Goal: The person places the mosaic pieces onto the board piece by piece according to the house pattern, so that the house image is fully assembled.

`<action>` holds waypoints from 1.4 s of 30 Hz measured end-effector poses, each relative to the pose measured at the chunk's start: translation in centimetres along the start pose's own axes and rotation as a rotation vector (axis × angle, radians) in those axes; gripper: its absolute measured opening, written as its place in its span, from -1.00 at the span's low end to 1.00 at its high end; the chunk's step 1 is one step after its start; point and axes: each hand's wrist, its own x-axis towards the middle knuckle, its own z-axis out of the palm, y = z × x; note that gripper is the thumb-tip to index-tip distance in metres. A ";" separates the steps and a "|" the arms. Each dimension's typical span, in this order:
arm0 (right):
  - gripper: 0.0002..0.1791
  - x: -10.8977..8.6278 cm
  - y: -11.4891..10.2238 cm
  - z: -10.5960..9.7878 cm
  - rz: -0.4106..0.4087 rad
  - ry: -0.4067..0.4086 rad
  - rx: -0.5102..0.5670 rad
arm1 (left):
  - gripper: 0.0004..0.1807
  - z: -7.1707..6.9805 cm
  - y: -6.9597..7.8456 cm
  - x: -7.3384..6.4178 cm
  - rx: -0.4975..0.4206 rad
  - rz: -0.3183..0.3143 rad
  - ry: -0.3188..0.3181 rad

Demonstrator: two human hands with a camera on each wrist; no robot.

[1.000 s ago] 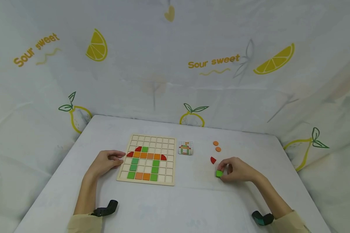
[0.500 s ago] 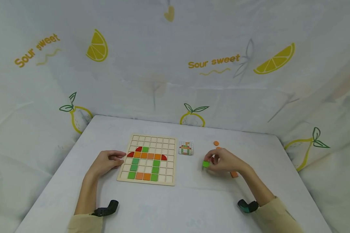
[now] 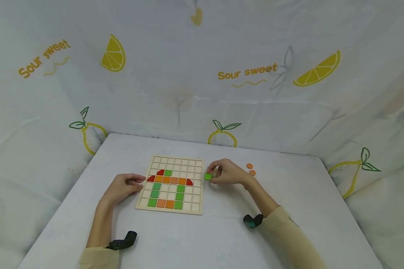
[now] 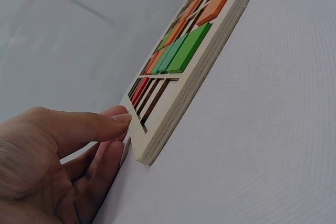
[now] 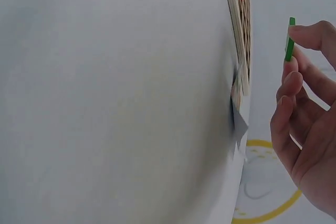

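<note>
My right hand (image 3: 227, 172) pinches a green square tile (image 3: 207, 176) between thumb and fingertips, just off the right edge of a wooden grid board (image 3: 193, 196). In the right wrist view the tile (image 5: 290, 39) shows edge-on, up off the table. Green, orange and red pieces lie in the board's cells. My left hand (image 3: 122, 186) rests at the board's left edge, its fingers loosely bent. In the left wrist view, the thumb (image 4: 118, 119) touches the board's rim near a corner. A small pattern card (image 5: 239, 121) lies under my right hand, mostly covered in the head view.
Two orange round pieces (image 3: 250, 169) lie behind my right forearm. A sliver of a red piece (image 3: 245, 188) shows beside the right wrist. The white-covered table (image 3: 188, 239) meets a printed cloth backdrop (image 3: 175, 93) at the back.
My right hand has carried the green tile leftward from the loose pieces to the board's right side, over the card. My left hand and the board have stayed put.
</note>
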 end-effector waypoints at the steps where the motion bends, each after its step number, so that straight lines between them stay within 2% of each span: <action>1: -0.76 0.7 -0.2 0.3 -0.009 -0.003 -0.003 | -0.59 0.0 0.0 0.0 0.000 0.000 0.000; 8: -0.77 5.6 -2.1 2.8 -0.036 -0.025 0.002 | -0.60 0.0 -0.1 0.0 -0.002 -0.002 0.004; 17: -0.83 9.1 -3.6 5.3 -0.021 -0.064 -0.050 | -0.60 0.1 -0.4 0.1 -0.005 0.000 0.005; 26: -0.78 10.0 -4.6 6.3 0.024 -0.038 -0.123 | -0.60 0.1 -0.3 0.1 -0.014 -0.009 0.003; 32: -0.73 9.9 -4.6 6.4 0.005 -0.035 -0.123 | -0.59 0.1 -0.2 0.1 -0.025 -0.018 0.002; 38: -0.80 9.9 -4.2 6.6 -0.034 -0.021 -0.138 | -0.59 0.2 -0.2 0.0 -0.022 -0.024 0.005; 42: -0.82 9.8 -4.3 6.7 -0.023 -0.002 -0.164 | -0.59 0.2 -0.2 0.0 -0.019 -0.021 0.007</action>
